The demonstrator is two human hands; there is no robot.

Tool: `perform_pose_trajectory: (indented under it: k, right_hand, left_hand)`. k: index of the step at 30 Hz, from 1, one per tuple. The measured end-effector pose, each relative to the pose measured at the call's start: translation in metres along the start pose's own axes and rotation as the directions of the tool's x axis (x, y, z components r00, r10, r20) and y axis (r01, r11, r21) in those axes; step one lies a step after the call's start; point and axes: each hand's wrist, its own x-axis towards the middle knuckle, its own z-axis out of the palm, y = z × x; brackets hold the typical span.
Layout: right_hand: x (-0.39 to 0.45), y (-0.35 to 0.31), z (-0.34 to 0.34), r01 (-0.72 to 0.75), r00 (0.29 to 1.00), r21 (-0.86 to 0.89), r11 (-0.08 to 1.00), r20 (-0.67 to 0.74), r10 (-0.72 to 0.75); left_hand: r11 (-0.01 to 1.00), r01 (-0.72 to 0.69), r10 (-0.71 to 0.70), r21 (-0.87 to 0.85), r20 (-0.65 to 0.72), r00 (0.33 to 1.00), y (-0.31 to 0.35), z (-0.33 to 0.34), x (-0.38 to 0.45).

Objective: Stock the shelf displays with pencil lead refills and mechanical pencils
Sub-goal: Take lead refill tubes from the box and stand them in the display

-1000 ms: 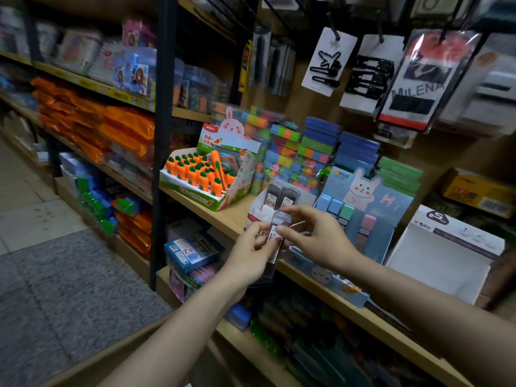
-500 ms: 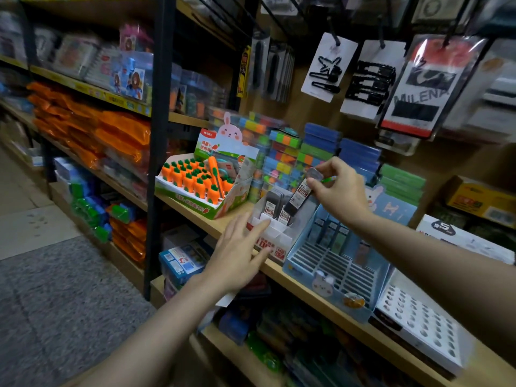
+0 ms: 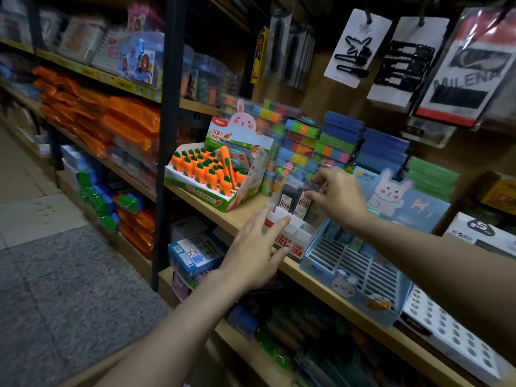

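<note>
Your right hand (image 3: 339, 198) pinches a lead refill case (image 3: 304, 203) at the far row of the white display box (image 3: 290, 233), mid-shelf between the carrot eraser box (image 3: 212, 177) and the blue slotted tray (image 3: 354, 269). Your left hand (image 3: 255, 252) rests flat-fingered against the box's near-left corner, holding nothing. Two or three cases stand in; near compartments, blue tray and white hole-rack (image 3: 452, 333) look unfilled, so stocking seems early.

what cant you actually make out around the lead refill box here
- Head view: the right hand covers the top of the lead refill it pinches, so its seating in the white display box is unclear.
- The left hand hides the box's front left corner.
- Box and refill label print is too blurred to read fully.
- The white holed tray is cut off by the right edge.
</note>
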Motion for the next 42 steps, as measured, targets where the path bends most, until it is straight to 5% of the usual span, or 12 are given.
perform_pose_trajectory:
  k: [9, 15, 19, 22, 24, 26, 31, 34, 36, 42]
  right_hand:
    - [-0.014, -0.004, 0.003, 0.099, 0.995, -0.273, 0.957, 0.023, -0.096]
    - [-0.064, -0.017, -0.022, -0.015, 0.985, 0.355, 0.935, -0.156, 0.076]
    - [-0.124, -0.045, -0.007, 0.077, 0.986, 0.495, 0.866, 0.094, -0.141]
    - [-0.158, -0.072, 0.014, 0.246, 0.735, 0.460, 0.853, 0.485, -0.474]
    - [-0.180, -0.092, 0.037, 0.370, 0.547, 0.441, 0.818, 0.608, -0.575]
    - [-0.204, -0.108, 0.067, 0.362, 0.462, 0.460, 0.811, 0.667, -0.585]
    - [-0.262, -0.130, 0.139, 0.049, 0.466, 0.453, 0.890, 0.778, -0.422]
    - [-0.291, -0.129, 0.178, -0.092, 0.504, 0.364, 0.927, 0.819, -0.272]
    - [-0.308, -0.124, 0.197, -0.158, 0.506, 0.325, 0.932, 0.837, -0.206]
    - [-0.337, -0.104, 0.245, -0.232, 0.463, 0.217, 0.948, 0.882, -0.088]
  left_hand:
    - [1.000, -0.019, 0.019, 0.014, 0.002, 1.000, 0.001, -0.003, -0.003]
    - [0.987, -0.140, 0.122, -0.084, -0.189, 0.974, 0.000, -0.019, -0.027]
    - [0.928, 0.163, -0.197, -0.334, -0.070, 0.978, -0.015, -0.025, -0.071]
    - [0.798, 0.439, -0.420, -0.414, 0.142, 0.897, -0.044, -0.023, -0.128]
    - [0.721, 0.610, -0.558, -0.330, 0.246, 0.793, -0.066, -0.019, -0.178]
    - [0.590, 0.763, -0.722, -0.266, 0.249, 0.645, -0.086, -0.007, -0.225]
    - [0.182, 0.891, -0.932, -0.416, 0.214, 0.291, -0.103, 0.056, -0.307]
    - [0.026, 0.911, -0.981, -0.412, 0.165, 0.103, -0.103, 0.098, -0.333]
    - [0.024, 0.925, -0.988, -0.380, 0.134, 0.080, -0.101, 0.118, -0.343]
    - [0.124, 0.934, -0.984, -0.335, 0.080, 0.159, -0.121, 0.148, -0.331]
